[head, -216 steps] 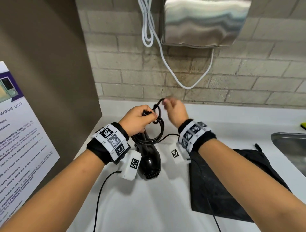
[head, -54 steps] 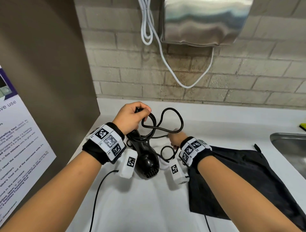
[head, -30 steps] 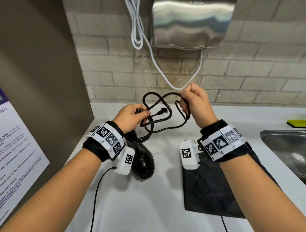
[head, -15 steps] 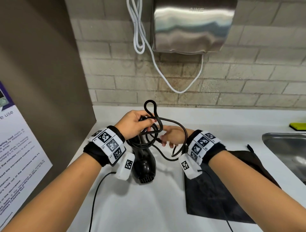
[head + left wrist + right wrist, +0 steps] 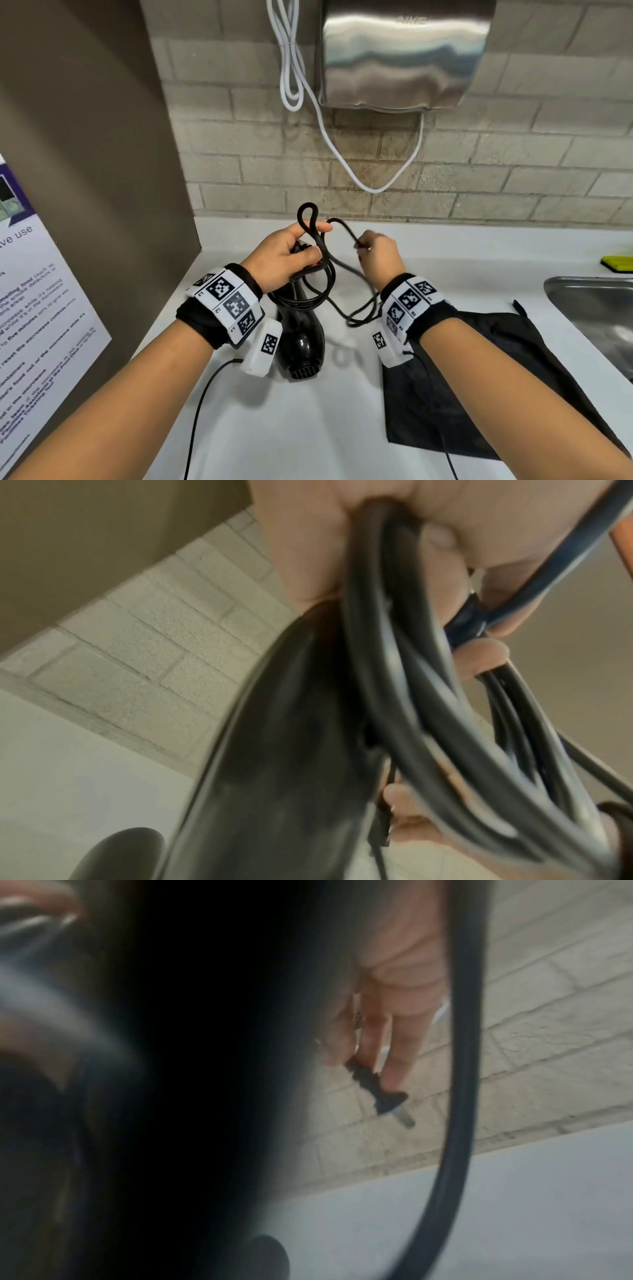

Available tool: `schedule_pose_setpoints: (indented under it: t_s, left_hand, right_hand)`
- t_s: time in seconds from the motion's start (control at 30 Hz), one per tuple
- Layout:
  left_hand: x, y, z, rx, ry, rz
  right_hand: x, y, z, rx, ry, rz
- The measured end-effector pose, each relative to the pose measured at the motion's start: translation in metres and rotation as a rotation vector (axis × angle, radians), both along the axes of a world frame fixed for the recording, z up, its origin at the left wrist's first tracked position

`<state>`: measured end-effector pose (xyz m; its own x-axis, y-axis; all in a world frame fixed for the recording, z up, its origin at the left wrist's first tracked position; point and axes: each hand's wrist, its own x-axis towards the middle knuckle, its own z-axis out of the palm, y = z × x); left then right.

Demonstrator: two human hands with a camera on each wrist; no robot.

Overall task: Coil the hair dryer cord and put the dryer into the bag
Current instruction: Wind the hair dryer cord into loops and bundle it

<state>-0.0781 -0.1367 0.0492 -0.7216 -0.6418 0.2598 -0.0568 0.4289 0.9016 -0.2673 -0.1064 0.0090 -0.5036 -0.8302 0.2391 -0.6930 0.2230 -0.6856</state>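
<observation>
A black hair dryer (image 5: 303, 342) stands nozzle-down on the white counter (image 5: 308, 428). My left hand (image 5: 291, 255) grips its handle together with several loops of black cord (image 5: 317, 291); the coil (image 5: 428, 710) hangs over the dryer body (image 5: 274, 764) in the left wrist view. My right hand (image 5: 378, 255) is raised just right of it and pinches the cord's end near the plug (image 5: 380, 1093). A loose stretch of cord (image 5: 356, 308) sags between the hands. The black bag (image 5: 479, 377) lies flat on the counter under my right forearm.
A steel hand dryer (image 5: 400, 54) with white cable (image 5: 291, 68) hangs on the brick wall behind. A steel sink (image 5: 596, 318) is at the right, a yellow-green sponge (image 5: 618, 263) behind it. A brown panel (image 5: 85, 154) with a poster (image 5: 30, 325) bounds the left.
My right hand has come up from low beside the dryer to the height of the left hand, carrying the cord's end. The left hand keeps its grip on handle and coil.
</observation>
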Motion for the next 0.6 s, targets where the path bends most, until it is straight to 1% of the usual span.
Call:
schedule_pose_setpoints:
  t_s: [0.07, 0.17, 0.23, 0.3, 0.37, 0.47, 0.53, 0.6]
  left_hand:
    - [0.0, 0.0, 0.0, -0.034, -0.022, 0.008]
    - [-0.003, 0.002, 0.002, 0.036, 0.039, 0.078]
    - [-0.005, 0.003, 0.004, 0.102, 0.095, 0.167]
    - [-0.004, 0.0, 0.004, 0.147, 0.116, 0.245]
    - [-0.002, -0.006, 0.002, 0.156, 0.089, 0.281]
    - [-0.002, -0.008, 0.002, 0.174, 0.049, 0.27]
    - [-0.005, -0.008, 0.004, 0.181, 0.038, 0.28]
    - [-0.009, -0.008, 0.006, 0.189, 0.049, 0.324]
  right_hand:
    - [-0.007, 0.003, 0.009, -0.212, -0.044, -0.091]
    - [-0.013, 0.011, 0.023, -0.491, -0.014, -0.143]
    - [-0.014, 0.017, 0.027, -0.68, 0.025, -0.141]
    - [-0.015, 0.022, 0.025, -0.812, 0.073, -0.079]
    - [-0.012, 0.026, 0.021, -0.835, 0.063, 0.064]
    - [0.003, 0.033, 0.016, -0.801, -0.008, 0.281]
    - [0.015, 0.035, 0.013, -0.758, -0.053, 0.398]
    - [0.026, 0.036, 0.009, -0.728, -0.084, 0.483]
